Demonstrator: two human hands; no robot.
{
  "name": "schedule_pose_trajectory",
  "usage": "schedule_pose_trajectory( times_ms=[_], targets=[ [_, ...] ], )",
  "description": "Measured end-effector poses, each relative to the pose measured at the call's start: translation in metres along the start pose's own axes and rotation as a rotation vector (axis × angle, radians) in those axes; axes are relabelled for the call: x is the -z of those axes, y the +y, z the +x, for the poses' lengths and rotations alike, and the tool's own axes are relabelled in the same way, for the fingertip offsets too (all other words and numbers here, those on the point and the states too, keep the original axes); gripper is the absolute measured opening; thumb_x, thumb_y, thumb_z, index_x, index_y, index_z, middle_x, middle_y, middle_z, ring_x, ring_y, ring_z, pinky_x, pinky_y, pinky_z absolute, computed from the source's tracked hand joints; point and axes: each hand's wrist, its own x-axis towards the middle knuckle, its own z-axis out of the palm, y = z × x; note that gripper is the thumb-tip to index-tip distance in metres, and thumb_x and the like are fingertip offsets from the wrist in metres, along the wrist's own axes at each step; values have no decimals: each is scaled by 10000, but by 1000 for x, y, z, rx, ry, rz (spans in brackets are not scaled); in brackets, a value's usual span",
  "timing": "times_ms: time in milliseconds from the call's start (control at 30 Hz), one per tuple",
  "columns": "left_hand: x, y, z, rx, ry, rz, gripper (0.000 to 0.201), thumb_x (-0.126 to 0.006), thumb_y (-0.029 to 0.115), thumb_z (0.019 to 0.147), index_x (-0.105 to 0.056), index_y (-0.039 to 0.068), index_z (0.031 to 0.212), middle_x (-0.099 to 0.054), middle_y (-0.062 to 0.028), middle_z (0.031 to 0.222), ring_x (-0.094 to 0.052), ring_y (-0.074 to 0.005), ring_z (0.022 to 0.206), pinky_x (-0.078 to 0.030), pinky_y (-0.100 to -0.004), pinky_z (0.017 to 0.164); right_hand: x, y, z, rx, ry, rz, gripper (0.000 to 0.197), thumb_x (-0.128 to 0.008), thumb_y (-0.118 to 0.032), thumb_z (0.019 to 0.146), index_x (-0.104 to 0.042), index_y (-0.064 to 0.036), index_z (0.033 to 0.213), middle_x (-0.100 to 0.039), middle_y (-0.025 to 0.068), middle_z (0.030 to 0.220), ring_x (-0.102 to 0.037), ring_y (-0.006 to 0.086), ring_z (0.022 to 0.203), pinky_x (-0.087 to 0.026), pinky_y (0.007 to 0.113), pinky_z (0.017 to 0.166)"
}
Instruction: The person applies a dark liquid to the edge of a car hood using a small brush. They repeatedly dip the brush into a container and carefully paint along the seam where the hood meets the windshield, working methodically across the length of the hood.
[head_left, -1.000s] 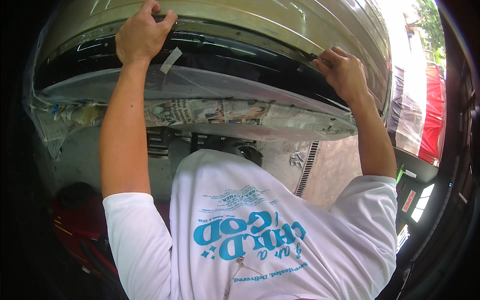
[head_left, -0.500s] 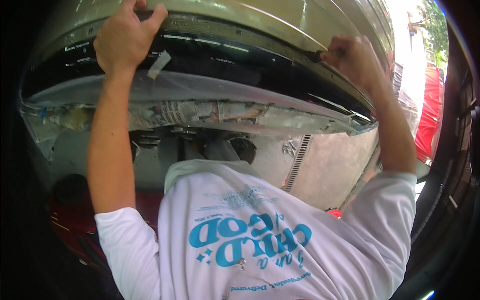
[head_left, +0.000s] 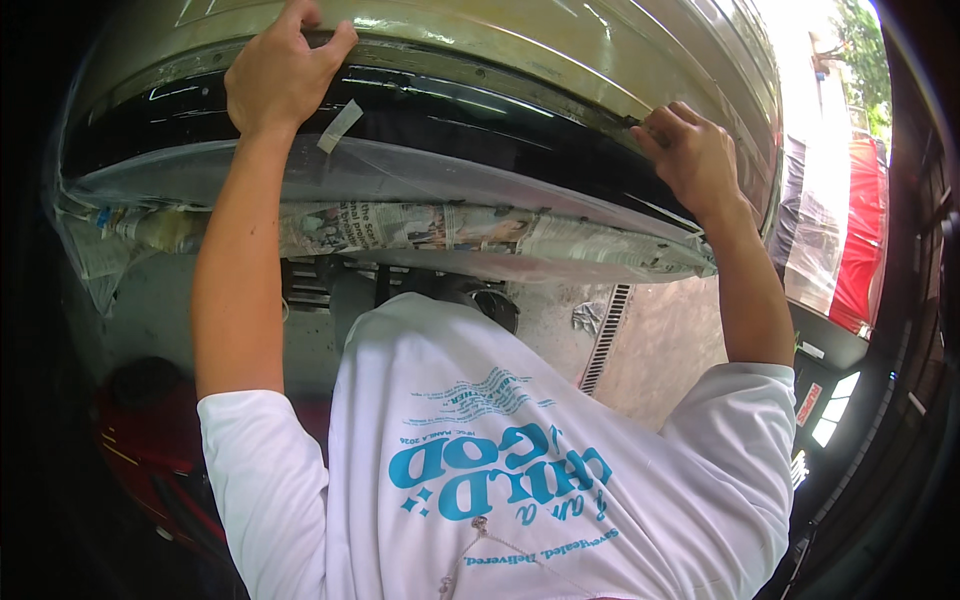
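A vehicle's curved body panel spreads in front of me, with an olive-gold upper part [head_left: 560, 45] and a glossy black band [head_left: 440, 115] below. Between them runs a dull, rough-looking strip [head_left: 480, 72]. My left hand [head_left: 280, 80] rests at the strip on the left, thumb and forefinger apart, the other fingers partly hidden. On the right, my right hand [head_left: 692, 160] is closed around a small dark tool [head_left: 631, 122]. Its tip meets the strip; the rest is hidden in my fist. A short piece of pale tape [head_left: 341, 126] sticks to the black band.
Newspaper [head_left: 400, 226] and clear plastic sheeting [head_left: 430, 180] cover the vehicle's lower edge. Below lies a concrete floor with a drain grate [head_left: 606, 340]. A dark red vehicle [head_left: 160, 470] stands at lower left. Red and white sheets [head_left: 858, 235] hang at far right.
My right hand has moved down with the dark tool, its tip staying near the strip. My left hand keeps its place on the panel. The whole view has shifted slightly.
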Motion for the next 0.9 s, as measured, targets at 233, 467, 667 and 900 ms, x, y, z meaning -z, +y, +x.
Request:
schedule_pose_trajectory(
  times_ms=[233,467,667,900],
  targets=[
    [-2,-1,-4,40,23,2,464,-724,616,843,-686,203,1051,-613,15,692,-658,-224,694,-501,-414,646,13,6,37,74,-162,48,209,-792,-247,881,-716,-54,857,-714,105,845,-704,292,743,-559,443,710],
    [2,0,0,-5,12,-26,474,-718,622,850,-677,192,1046,-622,0,706,-665,-239,704,-503,-423,654,23,29,63,-33,-356,297,206,-841,-182,830,-754,-9,902,-731,154,833,-698,238,749,-543,366,727],
    [1,1,1,-4,25,2,475,-710,619,859,-671,190,1057,-618,-4,704,-664,-247,705,-501,-426,651,2,3,3,8,17,58,235,-761,-304,904,-711,-74,904,-708,98,924,-714,353,832,-564,474,759],
    [-2,-4,-3,-6,35,-19,492,-722,631,848,-687,189,1059,-603,6,700,-650,-225,681,-494,-406,637,10,12,27,154,-61,39,205,-828,-215,849,-709,-49,853,-693,113,819,-678,323,712,-535,439,684]
  ],
)
